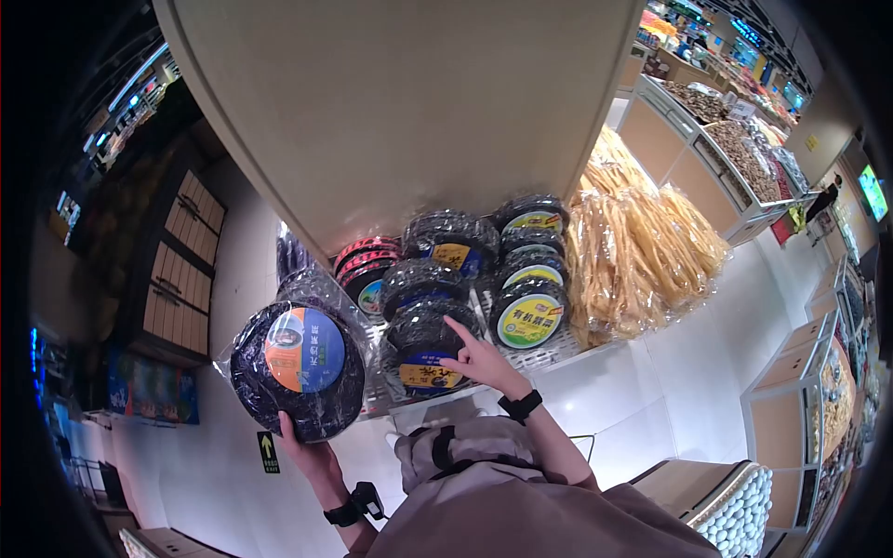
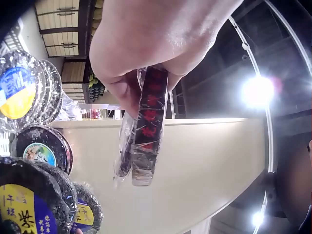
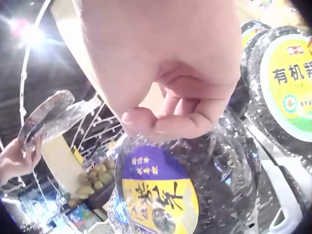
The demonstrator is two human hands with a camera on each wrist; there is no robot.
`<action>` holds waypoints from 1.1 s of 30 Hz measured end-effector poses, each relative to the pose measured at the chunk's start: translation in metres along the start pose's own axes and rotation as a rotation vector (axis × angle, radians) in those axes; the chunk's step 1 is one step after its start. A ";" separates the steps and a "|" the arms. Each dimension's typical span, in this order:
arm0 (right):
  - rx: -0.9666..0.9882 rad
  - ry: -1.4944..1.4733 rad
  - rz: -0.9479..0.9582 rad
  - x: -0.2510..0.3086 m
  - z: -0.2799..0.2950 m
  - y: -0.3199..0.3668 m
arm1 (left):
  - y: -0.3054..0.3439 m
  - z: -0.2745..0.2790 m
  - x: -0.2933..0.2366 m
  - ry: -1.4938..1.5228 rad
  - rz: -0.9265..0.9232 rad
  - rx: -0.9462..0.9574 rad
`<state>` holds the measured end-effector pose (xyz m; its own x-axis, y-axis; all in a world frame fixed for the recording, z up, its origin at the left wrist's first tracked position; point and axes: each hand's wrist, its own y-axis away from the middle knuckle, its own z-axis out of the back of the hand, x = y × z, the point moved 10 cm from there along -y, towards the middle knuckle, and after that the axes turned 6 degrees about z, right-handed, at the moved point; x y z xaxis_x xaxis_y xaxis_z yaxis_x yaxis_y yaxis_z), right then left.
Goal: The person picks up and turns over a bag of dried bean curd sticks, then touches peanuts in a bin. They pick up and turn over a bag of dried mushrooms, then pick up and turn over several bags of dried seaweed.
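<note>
My left hand (image 1: pixel 310 453) grips the lower edge of a round, dark pack of dried seaweed (image 1: pixel 251 372), wrapped in clear plastic with an orange and blue label. The left wrist view shows that pack (image 2: pixel 150 126) edge-on, with red lettering along its rim. My right hand (image 1: pixel 484 365) is over another round seaweed pack (image 1: pixel 423 330), which has a yellow and purple label (image 3: pixel 158 190). The index finger is extended across its top, while the other fingers bend in toward the palm. Stacked behind it are more dark packs (image 1: pixel 451 232).
Green-and-yellow-labelled packs (image 1: pixel 530 316) stand to the right, beside bagged pale yellow sticks (image 1: pixel 633 251). Packs with red rims (image 1: pixel 369 256) are at the left. A tall beige panel (image 1: pixel 400 102) rises behind the white shelf (image 1: pixel 544 358). White egg-like items (image 1: pixel 739 511) are at lower right.
</note>
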<state>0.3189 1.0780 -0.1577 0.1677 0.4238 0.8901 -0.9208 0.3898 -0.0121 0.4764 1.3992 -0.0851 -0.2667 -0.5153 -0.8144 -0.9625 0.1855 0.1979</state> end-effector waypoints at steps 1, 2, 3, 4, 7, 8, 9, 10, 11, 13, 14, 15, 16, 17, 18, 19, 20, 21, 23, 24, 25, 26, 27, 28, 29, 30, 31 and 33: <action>-0.060 -0.097 -0.024 -0.003 0.013 0.002 | 0.001 -0.009 0.001 0.008 0.007 0.007; -0.165 -0.184 -0.055 -0.014 0.030 0.006 | 0.002 -0.017 0.003 -0.004 0.020 0.008; -0.164 -0.167 -0.055 -0.032 0.038 0.004 | 0.000 -0.021 0.006 -0.011 0.033 0.006; -0.387 0.106 -0.026 -0.053 0.072 0.010 | -0.002 -0.025 0.009 -0.008 0.049 0.022; -0.661 0.511 0.056 -0.050 0.143 0.030 | -0.006 -0.038 0.013 -0.023 0.055 0.071; -0.722 0.628 0.102 -0.041 0.159 0.036 | -0.005 -0.044 0.013 -0.030 0.056 0.077; -0.713 0.631 0.105 -0.045 0.167 0.038 | -0.005 -0.046 0.015 -0.026 0.057 0.069; -0.632 0.621 0.061 -0.056 0.171 0.032 | -0.005 -0.050 0.017 -0.024 0.069 0.081; -0.549 0.611 0.021 -0.065 0.173 0.025 | -0.005 -0.052 0.020 -0.020 0.077 0.092; -0.498 0.719 0.039 -0.073 0.175 0.021 | -0.006 -0.050 0.022 0.011 0.066 0.072; -0.450 0.632 -0.017 -0.083 0.174 0.020 | -0.005 -0.053 0.021 0.018 0.075 0.077; -0.399 0.545 -0.072 -0.094 0.169 0.019 | -0.006 -0.052 0.022 0.025 0.081 0.080; -0.462 0.528 -0.018 -0.090 0.169 0.023 | -0.007 -0.050 0.022 0.027 0.084 0.066; -0.488 0.486 0.046 -0.087 0.168 0.026 | -0.005 -0.050 0.022 0.042 0.094 0.061; -0.502 0.515 0.056 -0.085 0.167 0.031 | -0.009 -0.044 0.024 0.036 0.085 0.054; -0.516 0.541 0.069 -0.083 0.165 0.036 | -0.013 -0.036 0.025 0.028 0.074 0.046; -0.500 0.539 0.048 -0.075 0.164 0.041 | -0.012 -0.036 0.022 0.047 0.065 0.023; -0.487 0.539 0.023 -0.070 0.165 0.048 | -0.008 -0.041 0.014 0.028 0.040 -0.002; -0.491 0.433 0.037 -0.090 0.166 0.061 | -0.008 -0.037 0.012 0.018 0.043 -0.006; -0.452 0.399 -0.015 -0.097 0.163 0.067 | -0.009 -0.036 0.012 0.008 0.045 -0.004; -0.416 0.369 -0.071 -0.106 0.161 0.073 | -0.009 -0.035 0.010 0.007 0.041 -0.015; -0.408 0.368 -0.071 -0.115 0.160 0.080 | -0.008 -0.036 0.009 0.012 0.045 -0.018; -0.399 0.254 -0.050 -0.123 0.155 0.083 | -0.007 -0.036 0.009 0.015 0.052 -0.020; -0.390 0.140 -0.033 -0.131 0.151 0.087 | -0.007 -0.036 0.007 0.011 0.057 -0.023; -0.391 0.141 -0.041 -0.140 0.150 0.092 | -0.007 -0.034 0.007 0.005 0.057 -0.032; -0.416 0.054 -0.075 -0.144 0.150 0.098 | -0.008 -0.033 0.008 0.000 0.059 -0.038; -0.443 -0.032 -0.110 -0.149 0.150 0.105 | -0.009 -0.032 0.011 -0.002 0.072 -0.035; -0.430 0.007 -0.141 -0.150 0.147 0.112 | -0.011 -0.028 0.009 0.000 0.052 -0.031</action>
<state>0.1389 0.9383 -0.2257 0.2844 0.3471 0.8937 -0.6588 0.7479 -0.0808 0.4828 1.3686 -0.0792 -0.3161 -0.5057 -0.8027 -0.9485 0.1854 0.2567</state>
